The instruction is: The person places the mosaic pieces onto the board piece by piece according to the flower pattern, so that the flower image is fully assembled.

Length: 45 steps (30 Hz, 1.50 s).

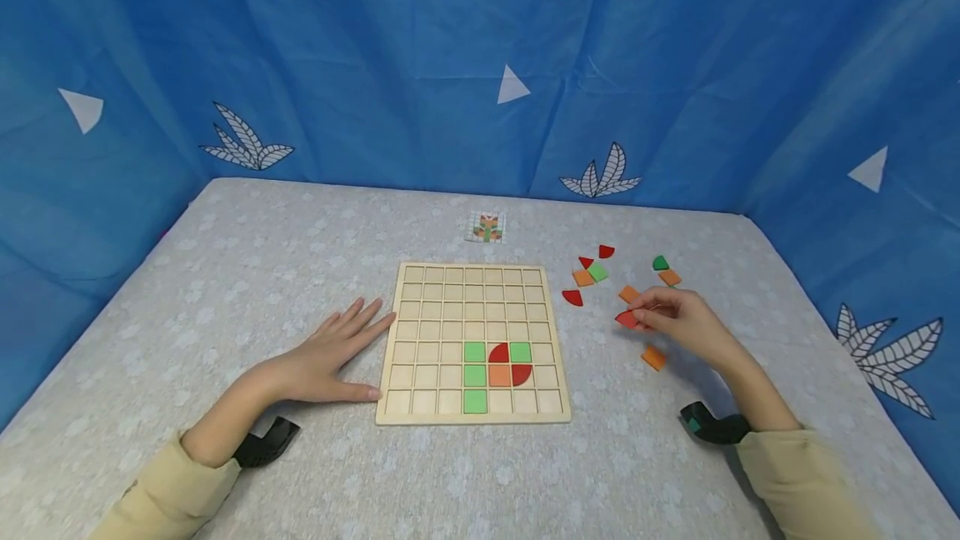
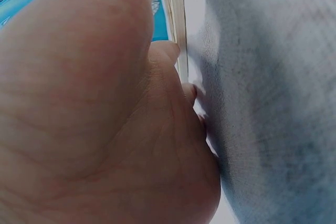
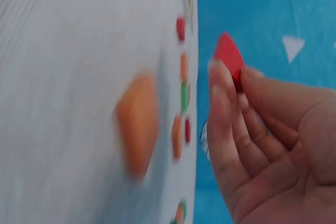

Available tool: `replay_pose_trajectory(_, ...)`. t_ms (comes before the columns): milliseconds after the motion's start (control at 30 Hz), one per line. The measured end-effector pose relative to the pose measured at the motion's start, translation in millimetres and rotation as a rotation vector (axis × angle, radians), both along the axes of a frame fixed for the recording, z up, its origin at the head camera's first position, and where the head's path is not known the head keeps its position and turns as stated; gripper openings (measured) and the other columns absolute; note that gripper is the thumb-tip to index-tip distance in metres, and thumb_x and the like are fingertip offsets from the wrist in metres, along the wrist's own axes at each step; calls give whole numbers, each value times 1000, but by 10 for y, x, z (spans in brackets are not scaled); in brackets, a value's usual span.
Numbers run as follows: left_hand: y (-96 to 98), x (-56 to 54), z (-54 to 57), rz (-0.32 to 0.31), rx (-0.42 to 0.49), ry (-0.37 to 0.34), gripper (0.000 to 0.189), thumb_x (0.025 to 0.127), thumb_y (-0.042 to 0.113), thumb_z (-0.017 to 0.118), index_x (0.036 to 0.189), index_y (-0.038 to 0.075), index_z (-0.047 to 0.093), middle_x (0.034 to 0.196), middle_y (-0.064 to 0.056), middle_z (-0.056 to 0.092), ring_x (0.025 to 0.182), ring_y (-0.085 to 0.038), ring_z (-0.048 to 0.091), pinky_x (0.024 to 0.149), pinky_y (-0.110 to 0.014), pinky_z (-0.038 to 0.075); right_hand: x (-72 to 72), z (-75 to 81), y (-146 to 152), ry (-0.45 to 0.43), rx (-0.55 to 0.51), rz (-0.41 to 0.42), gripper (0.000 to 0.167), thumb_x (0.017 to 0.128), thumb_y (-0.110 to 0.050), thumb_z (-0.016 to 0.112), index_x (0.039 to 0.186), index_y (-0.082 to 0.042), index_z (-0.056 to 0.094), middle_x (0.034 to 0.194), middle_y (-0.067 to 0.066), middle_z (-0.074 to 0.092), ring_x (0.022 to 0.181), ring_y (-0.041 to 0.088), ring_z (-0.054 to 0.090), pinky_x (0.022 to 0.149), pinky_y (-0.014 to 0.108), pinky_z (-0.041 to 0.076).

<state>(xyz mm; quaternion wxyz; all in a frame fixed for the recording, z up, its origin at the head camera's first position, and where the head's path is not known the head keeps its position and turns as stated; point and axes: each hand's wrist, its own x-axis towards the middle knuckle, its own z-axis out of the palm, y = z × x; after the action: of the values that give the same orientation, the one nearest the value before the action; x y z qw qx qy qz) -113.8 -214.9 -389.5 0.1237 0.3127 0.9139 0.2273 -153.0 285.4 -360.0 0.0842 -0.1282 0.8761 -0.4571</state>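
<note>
A wooden grid board [image 1: 427, 332] lies in the middle of the table. In its lower right part sit several green squares [image 1: 475, 376], an orange square [image 1: 499, 375] and two red quarter-circle tiles [image 1: 521, 374]. Spread beside the board, my left hand [image 1: 322, 361] rests with its fingertips and thumb at the left edge; in the left wrist view the palm [image 2: 105, 129] fills much of the frame. Right of the board, my right hand [image 1: 678, 319] pinches a red tile [image 3: 229, 56] between thumb and fingers, held above the table. Its far end is covered by the fingers.
Loose tiles lie right of the board: red pieces [image 1: 573, 298], orange squares [image 1: 654, 357], a light green square [image 1: 597, 272] and a dark green piece [image 1: 660, 262]. Behind the board is a small pattern card [image 1: 486, 227]. A blue curtain [image 1: 420, 65] hangs behind the table.
</note>
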Motion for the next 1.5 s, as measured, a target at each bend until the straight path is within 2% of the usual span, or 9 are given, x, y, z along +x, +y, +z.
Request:
replay_pose_trajectory(133,0,15,-5,1,3,-8,101,77,61,65,151,10,17,154,-16,4,138,-36,-4,105,-57,1,0,68,-255,-7,-24,-30,19,91,-6,62,104,8,62,90,14,65,76,22,64,71,33,53)
replay_pose_trajectory(233,-1,21,3,1,5,-8,100,78,61,64,151,10,17,154,-17,4,138,-36,-4,105,-57,1,0,122,-451,-10,-61,-21,19,90,-7,63,103,7,63,89,14,65,77,27,64,72,37,53)
replay_pose_trajectory(333,-2,20,9,3,6,-8,100,78,61,64,151,10,18,154,-17,4,138,-36,-4,105,-57,1,3,159,-623,3,-97,15,17,90,-7,64,101,5,64,87,13,66,77,33,63,72,39,53)
replay_pose_trajectory(533,2,-5,31,-8,24,-3,98,80,58,64,150,8,19,153,-20,5,138,-39,-4,104,-59,1,-23,191,-940,-26,-171,62,15,90,-5,63,101,5,64,88,13,66,78,33,64,73,39,53)
replay_pose_trajectory(667,0,-13,39,-8,20,3,98,79,59,64,150,8,19,153,-19,5,138,-39,-4,104,-60,1,-51,189,-1144,-32,-210,137,13,90,0,61,100,6,64,86,13,66,78,37,64,73,39,53)
replay_pose_trajectory(900,3,-3,25,-10,17,10,100,78,59,65,150,8,18,154,-19,5,138,-38,-4,104,-59,2,-70,141,-1468,-60,-217,266,14,90,2,59,102,4,67,89,10,66,80,37,64,74,41,53)
replay_pose_trajectory(1167,-3,0,8,-8,15,-2,100,78,59,65,151,9,17,154,-18,4,138,-37,-5,105,-58,1,-35,50,-1721,-112,-303,366,27,93,8,49,118,8,60,92,13,62,80,36,64,75,36,53)
replay_pose_trajectory(1367,-2,-7,4,-5,12,7,101,77,60,65,151,9,18,154,-18,5,138,-37,-4,104,-60,2,9,-35,-1807,-134,-359,389,21,93,8,49,105,8,66,102,14,59,79,38,63,72,38,53)
replay_pose_trajectory(1500,0,-10,5,-8,16,11,100,78,60,65,150,9,19,154,-19,5,138,-38,-4,103,-61,2,31,-57,-1847,-154,-353,373,19,93,7,50,100,6,68,99,13,63,81,33,65,73,37,53)
